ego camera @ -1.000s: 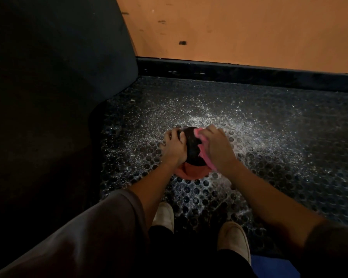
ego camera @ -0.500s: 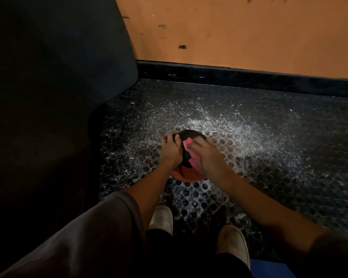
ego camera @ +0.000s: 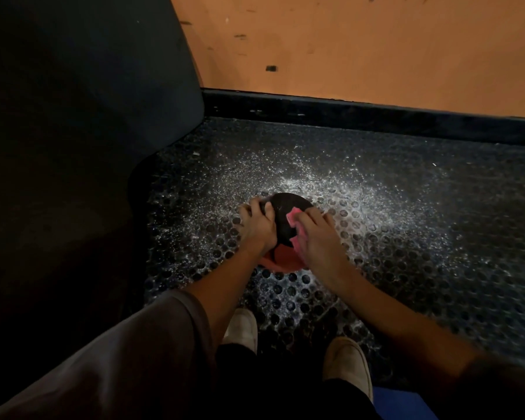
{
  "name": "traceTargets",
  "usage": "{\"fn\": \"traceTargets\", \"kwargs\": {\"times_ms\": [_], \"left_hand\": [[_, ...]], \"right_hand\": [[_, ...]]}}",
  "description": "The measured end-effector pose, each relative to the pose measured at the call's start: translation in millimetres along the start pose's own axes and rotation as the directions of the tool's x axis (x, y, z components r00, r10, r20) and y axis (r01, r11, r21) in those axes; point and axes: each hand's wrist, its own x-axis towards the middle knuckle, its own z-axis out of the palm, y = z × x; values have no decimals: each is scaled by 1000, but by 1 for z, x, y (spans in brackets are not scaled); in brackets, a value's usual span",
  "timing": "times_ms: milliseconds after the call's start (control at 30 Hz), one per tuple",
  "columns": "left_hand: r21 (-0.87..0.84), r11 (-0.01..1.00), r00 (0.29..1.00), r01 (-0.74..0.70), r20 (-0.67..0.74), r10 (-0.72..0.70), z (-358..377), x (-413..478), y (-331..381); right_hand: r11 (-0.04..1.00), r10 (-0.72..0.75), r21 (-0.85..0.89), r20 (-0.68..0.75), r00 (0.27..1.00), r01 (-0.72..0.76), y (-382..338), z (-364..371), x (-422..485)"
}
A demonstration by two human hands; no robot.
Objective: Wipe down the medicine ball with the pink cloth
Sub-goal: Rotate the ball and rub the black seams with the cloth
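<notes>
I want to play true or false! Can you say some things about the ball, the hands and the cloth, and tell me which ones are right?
1. The right hand presses the pink cloth on the medicine ball. True.
2. The left hand is up in the air, away from the ball. False: it holds the ball's left side.
3. The ball sits on a table. False: it sits on a black dotted floor mat, in front of the person's shoes.
4. The wall behind is orange. True.
5. The ball is green all over. False: it is black on top and red at the near side.
</notes>
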Motion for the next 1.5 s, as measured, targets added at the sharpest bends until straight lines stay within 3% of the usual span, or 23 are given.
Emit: {"fn": "traceTargets", "kwargs": {"times_ms": [133,233,300,433,567,667,800,900,967,1100,1233,1300,1400,1500], "left_hand": [[2,1000,1000,4,-12,-4,0,-3,-5],[-30,998,997,59,-39,-60,-2,2,-13],[-65,995,995,80,-53,-83,1,5,-16],[-120,987,991,108,-62,-116,-4,5,-13],[-124,956,958,266,-78,-276,0,12,-3],[-96,979,976,179,-108,-189,5,7,-6],[29,999,991,36,-129,-32,13,-4,-15],[38,995,987,-87,-133,92,10,-7,-25],[-14,986,979,-166,-119,163,3,-5,-34],[-15,972,968,-235,-89,233,-2,-5,-40],[-24,955,954,-296,-66,294,-5,-2,-50],[0,947,947,-321,-25,321,-7,0,-55],[59,967,969,-247,-3,248,-5,-2,-55],[-49,998,996,51,-74,-54,-2,-11,-50]], "right_hand": [[994,-80,75,-16,997,81,1,-4,-9],[953,204,239,-60,977,-184,25,-2,-7],[916,283,312,-57,957,-253,27,1,-3],[962,68,269,-80,995,-44,5,5,-2],[951,-72,299,-18,997,74,9,4,-12],[940,-121,319,-26,992,123,15,1,-16],[934,180,323,-55,982,-153,19,-7,16],[976,1,219,53,999,-13,4,-9,24],[969,-81,241,82,993,59,6,-8,22],[964,125,231,44,991,-131,14,-5,31],[950,-75,308,83,994,46,4,-7,20],[908,49,409,102,994,-86,11,-12,18],[888,169,419,89,982,-191,9,-10,6],[872,131,453,143,981,-183,7,-15,-2]]}}
